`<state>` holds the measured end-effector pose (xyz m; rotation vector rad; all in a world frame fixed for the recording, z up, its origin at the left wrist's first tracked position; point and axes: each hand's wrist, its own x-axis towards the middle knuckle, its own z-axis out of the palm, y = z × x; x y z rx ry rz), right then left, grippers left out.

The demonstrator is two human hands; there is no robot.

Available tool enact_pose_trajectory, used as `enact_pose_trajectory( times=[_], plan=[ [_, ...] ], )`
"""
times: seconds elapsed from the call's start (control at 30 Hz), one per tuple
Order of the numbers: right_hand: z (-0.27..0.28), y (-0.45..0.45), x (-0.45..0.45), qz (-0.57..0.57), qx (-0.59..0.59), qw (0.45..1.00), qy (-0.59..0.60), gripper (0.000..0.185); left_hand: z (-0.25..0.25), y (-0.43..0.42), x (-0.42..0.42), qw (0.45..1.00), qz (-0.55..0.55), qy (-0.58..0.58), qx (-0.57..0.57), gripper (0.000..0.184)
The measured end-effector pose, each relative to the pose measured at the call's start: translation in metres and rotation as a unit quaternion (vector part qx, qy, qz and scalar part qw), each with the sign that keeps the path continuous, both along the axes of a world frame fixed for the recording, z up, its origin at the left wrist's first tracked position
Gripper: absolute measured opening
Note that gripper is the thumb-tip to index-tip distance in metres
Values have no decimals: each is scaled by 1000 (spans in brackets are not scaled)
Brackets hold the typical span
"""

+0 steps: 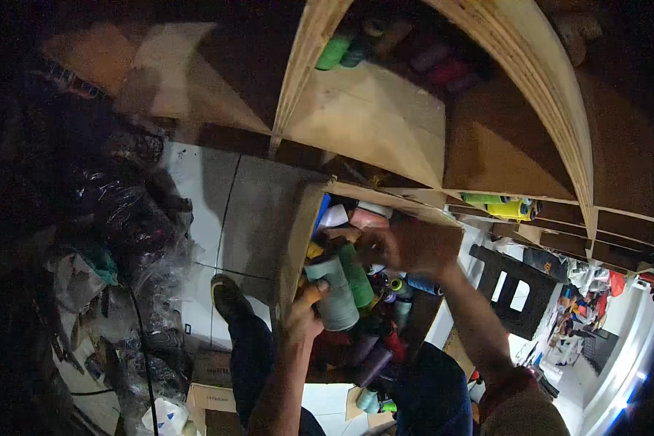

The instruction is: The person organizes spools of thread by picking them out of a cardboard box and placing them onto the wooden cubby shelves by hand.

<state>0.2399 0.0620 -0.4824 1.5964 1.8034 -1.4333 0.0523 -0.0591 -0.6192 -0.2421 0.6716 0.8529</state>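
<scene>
A pale grey-green spool of thread (336,296) is in my left hand (305,316), whose thumb and fingers are wrapped round its side. My right hand (418,247) reaches over the open wooden box (298,251); it is blurred, and its fingertips are too smeared to show whether they hold anything. Beside the grey-green spool, a green thread spool (357,280) leans in the box, close to my right fingers. Several more spools lie jumbled below, among them a purple spool (373,365) and a pinkish spool (368,219).
A wooden shelf unit (370,109) stands above the box, with a green spool (334,52) in one compartment and yellow spools (509,210) lower right. Plastic-wrapped bundles (134,211) crowd the left. A cardboard box (214,400) and a black plastic frame (519,294) rest on the floor.
</scene>
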Motion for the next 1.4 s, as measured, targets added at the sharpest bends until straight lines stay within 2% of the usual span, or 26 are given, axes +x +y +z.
enact_pose_trajectory(
  times=[0.07, 0.1, 0.17, 0.2, 0.23, 0.27, 0.33, 0.37, 0.4, 0.47, 0.53, 0.6, 0.67, 0.73, 0.8, 0.83, 0.9, 0.97, 1.03, 1.1, 1.17, 1.23, 1.3, 1.33, 1.37, 1.4],
  plan=[
    [1, -35, -12, 32, -31, 998, -44, 49, 22, 11, -2, 992, -84, 95, -28, 54],
    [-3, -46, -13, -13, -34, 998, -51, 51, 31, 14, -3, 981, -125, 142, -43, 55],
    [-15, -63, -6, -143, -29, 989, -24, 54, -1, -2, -7, 969, -99, 90, -207, 59],
    [-25, -72, 6, -259, -5, 964, 59, 53, 20, 9, -4, 987, -101, 80, -101, 59],
    [-36, -81, 17, -359, 19, 921, 150, 51, 30, 14, -2, 992, -102, 68, 7, 59],
    [-42, -90, 29, -457, 43, 857, 234, 51, 26, 13, 1, 994, -89, 56, -13, 57],
    [-27, -55, 44, -543, 46, 811, 215, 49, 14, 7, 3, 996, -53, 37, -59, 54],
    [-33, -33, 46, -510, 152, 780, 330, 51, 19, 10, 1, 997, -64, 25, -37, 52],
    [10, -1, 20, -615, 89, 686, 378, 51, 29, 16, 0, 997, -77, 9, -14, 50],
    [-6, 42, 41, -557, 187, 708, 392, 44, 34, 20, 3, 995, -95, -18, 24, 50],
    [-12, 87, 49, -560, 275, 720, 304, 38, 31, 18, 5, 993, -104, -38, 50, 55],
    [-18, 126, 52, -525, 318, 771, 170, 36, 32, 18, 5, 992, -110, -28, 63, 54],
    [-51, 168, 73, -321, 399, 850, -120, 34, 32, 18, 7, 991, -118, -17, 60, 53],
    [-69, 192, 77, -144, 446, 831, -301, 31, 31, 16, 7, 991, -129, 1, 36, 53],
    [-86, 202, 76, -115, 452, 822, -328, 30, 33, 19, 7, 990, -132, 10, 46, 53],
    [-92, 203, 78, -177, 443, 836, -271, 30, 33, 20, 7, 990, -133, 14, 51, 53],
    [-95, 207, 85, -153, 445, 843, -261, 30, 30, 19, 7, 989, -121, 7, 82, 53],
    [-96, 203, 93, 17, 454, 821, -346, 30, 29, 19, 6, 986, -126, 13, 109, 53],
    [-91, 181, 94, -272, 409, 866, -93, 30, 33, 18, 4, 990, -112, 35, 80, 56],
    [-92, 142, 87, -383, 323, 859, 109, 31, 35, 23, 4, 994, -91, -8, 56, 59],
    [-84, 79, 65, -313, 258, 873, 268, 32, 30, 22, 4, 995, -79, -33, 59, 61],
    [-69, 4, 24, -356, 137, 877, 294, 33, 29, 28, 3, 995, -60, -36, 68, 60],
    [-72, -58, 1, -328, 36, 905, 267, 34, 35, 26, -1, 997, -50, -17, 53, 56],
    [-75, -79, -2, -390, -89, 868, 294, 33, 29, 22, -2, 998, -55, -31, -7, 54],
    [-76, -96, -6, -444, -213, 811, 315, 33, 30, 21, -3, 997, -67, -43, 6, 54],
    [-75, -105, -10, -476, -202, 783, 347, 34, 31, 24, -3, 995, -78, -56, 22, 54]
  ],
)
